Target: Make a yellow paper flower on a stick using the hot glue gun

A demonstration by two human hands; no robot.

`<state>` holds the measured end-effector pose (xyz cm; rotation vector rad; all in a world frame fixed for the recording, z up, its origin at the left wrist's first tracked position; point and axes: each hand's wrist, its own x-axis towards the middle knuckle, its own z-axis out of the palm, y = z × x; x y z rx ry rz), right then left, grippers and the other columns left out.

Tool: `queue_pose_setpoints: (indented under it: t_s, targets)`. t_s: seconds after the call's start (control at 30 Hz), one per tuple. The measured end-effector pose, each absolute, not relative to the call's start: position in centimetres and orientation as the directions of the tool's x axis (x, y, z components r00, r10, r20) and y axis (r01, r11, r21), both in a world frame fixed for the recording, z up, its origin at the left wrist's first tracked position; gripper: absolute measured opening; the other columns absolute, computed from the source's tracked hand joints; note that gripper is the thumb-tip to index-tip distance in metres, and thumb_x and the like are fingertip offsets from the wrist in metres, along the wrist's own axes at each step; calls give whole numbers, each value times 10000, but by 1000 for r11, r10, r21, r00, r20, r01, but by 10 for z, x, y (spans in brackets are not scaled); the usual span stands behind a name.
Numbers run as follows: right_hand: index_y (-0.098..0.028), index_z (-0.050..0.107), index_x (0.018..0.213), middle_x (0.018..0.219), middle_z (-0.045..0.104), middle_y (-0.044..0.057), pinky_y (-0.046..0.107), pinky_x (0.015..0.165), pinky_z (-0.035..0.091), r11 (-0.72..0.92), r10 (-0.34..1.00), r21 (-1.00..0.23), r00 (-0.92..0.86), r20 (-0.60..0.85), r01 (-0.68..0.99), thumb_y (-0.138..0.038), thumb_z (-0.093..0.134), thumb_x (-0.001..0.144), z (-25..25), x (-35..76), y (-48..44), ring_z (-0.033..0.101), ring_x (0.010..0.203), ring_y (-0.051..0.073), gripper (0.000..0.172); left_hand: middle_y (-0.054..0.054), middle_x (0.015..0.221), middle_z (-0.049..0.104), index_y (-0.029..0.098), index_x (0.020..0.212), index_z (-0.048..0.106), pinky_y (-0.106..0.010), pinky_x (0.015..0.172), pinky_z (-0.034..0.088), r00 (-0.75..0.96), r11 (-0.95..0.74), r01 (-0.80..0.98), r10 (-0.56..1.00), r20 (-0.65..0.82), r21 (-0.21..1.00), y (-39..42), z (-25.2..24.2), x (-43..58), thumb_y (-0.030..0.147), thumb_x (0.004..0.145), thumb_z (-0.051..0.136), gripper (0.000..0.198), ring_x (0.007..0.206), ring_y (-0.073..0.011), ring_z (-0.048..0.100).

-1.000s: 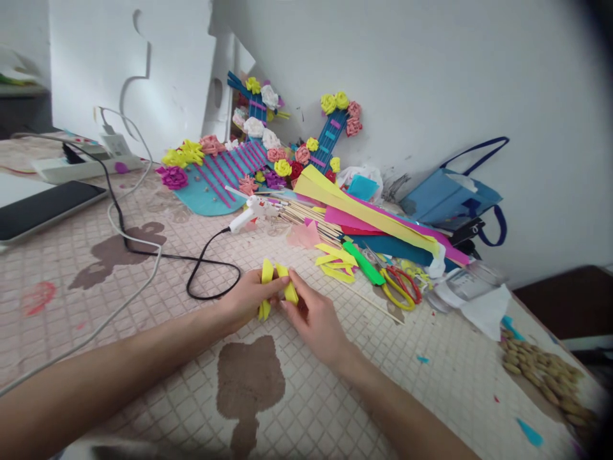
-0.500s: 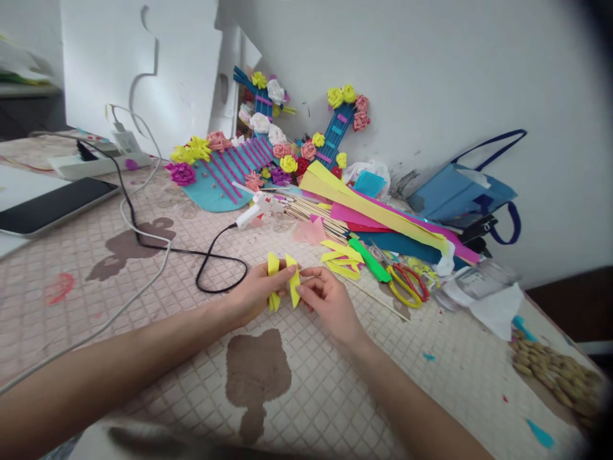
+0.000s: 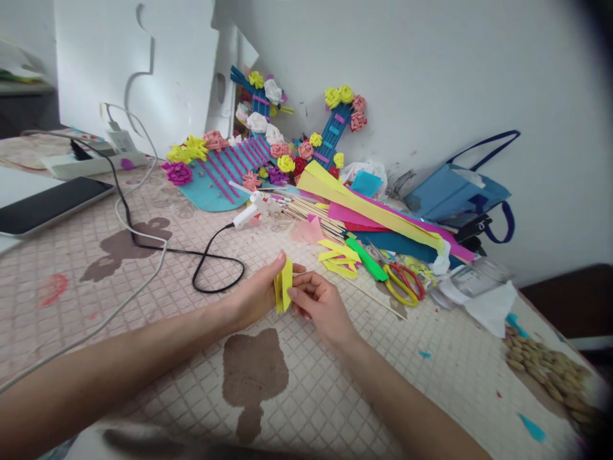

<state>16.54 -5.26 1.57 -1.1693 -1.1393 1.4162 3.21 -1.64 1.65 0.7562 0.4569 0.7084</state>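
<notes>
Both my hands meet over the middle of the patterned tablecloth [image 3: 335, 396]. Between them is a folded yellow paper strip [image 3: 283, 285], standing roughly upright. My left hand [image 3: 256, 297] pinches it from the left, thumb on top. My right hand [image 3: 318, 305] pinches its right side with curled fingers. More loose yellow strips [image 3: 340, 259] lie just beyond my right hand. A white glue gun [image 3: 253, 207] with a black cord rests farther back.
Behind lie blue guitar-shaped crafts with paper roses [image 3: 225, 172], coloured paper sheets [image 3: 378, 217], wooden sticks [image 3: 311, 214], scissors [image 3: 402, 281], a green cutter [image 3: 366, 259], a blue bag [image 3: 454, 191]. A phone [image 3: 45, 204] and power strip [image 3: 90, 163] sit left; nuts [image 3: 546, 370] lie right.
The yellow strip's two spread loops have been pressed together into one narrow fold. Both hands stayed in about the same spot over the table.
</notes>
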Motion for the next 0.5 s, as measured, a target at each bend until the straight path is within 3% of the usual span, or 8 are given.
queue_pose_setpoints:
  t_s: [0.1,0.17,0.33,0.5]
  targets:
    - [-191,559,798,583,565,-52,193,379,281,-112,987,-991,-125,-103,-75,-396,723,686,15,166,-51,487,436,69,286,-47,763,626,134,986,556,-268,513,466,662,463,-406,743,-96,788,-18,16,32,446,769,676,399,575,-157,608]
    - [-194,559,831,590,559,-54,196,379,302,-108,985,-992,-140,-100,-57,-404,717,690,15,165,-51,490,438,72,298,-41,759,614,126,963,564,-258,503,463,651,438,-392,754,-93,809,-19,16,33,374,785,677,326,567,-143,595]
    - [-193,549,866,596,558,-49,198,363,323,-66,988,-997,-137,-69,26,-394,656,744,15,166,-52,490,423,79,258,-36,718,602,122,875,576,-275,514,469,641,415,-380,762,-88,827,-19,14,32,388,841,599,269,558,-138,574]
    - [-190,557,809,723,607,-14,203,446,409,41,986,-985,-166,13,168,-351,589,798,20,179,-54,538,517,81,165,-43,787,624,136,927,592,-275,621,470,535,371,-348,833,-142,861,-9,14,26,402,818,616,289,705,-160,600]
